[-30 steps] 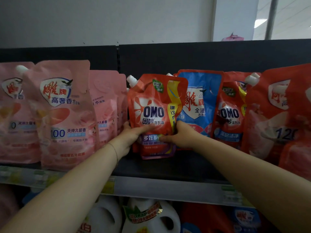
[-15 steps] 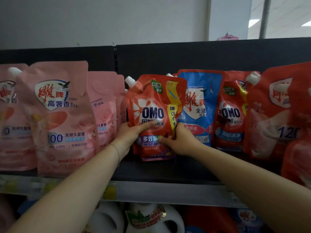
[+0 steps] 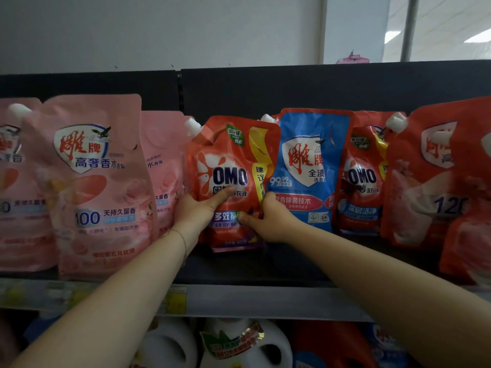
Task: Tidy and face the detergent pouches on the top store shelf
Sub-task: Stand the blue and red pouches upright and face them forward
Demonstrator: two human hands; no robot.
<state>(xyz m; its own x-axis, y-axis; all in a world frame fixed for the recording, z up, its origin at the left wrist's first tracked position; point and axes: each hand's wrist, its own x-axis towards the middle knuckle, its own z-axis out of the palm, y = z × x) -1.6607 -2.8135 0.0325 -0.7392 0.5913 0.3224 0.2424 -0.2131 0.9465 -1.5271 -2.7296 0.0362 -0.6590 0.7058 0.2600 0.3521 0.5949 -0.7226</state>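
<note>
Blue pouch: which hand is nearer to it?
Right. The right hand overlaps the blue pouch low down; the left hand grips the front OMO pouch on its far side.

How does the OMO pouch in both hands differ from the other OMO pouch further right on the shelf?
The held OMO pouch is gripped by the left hand and right hand; the right OMO pouch is untouched. The held OMO pouch shows nearly its whole front; the right OMO pouch is partly covered by the blue pouch. Both are red-orange, upright and face outward.
</note>
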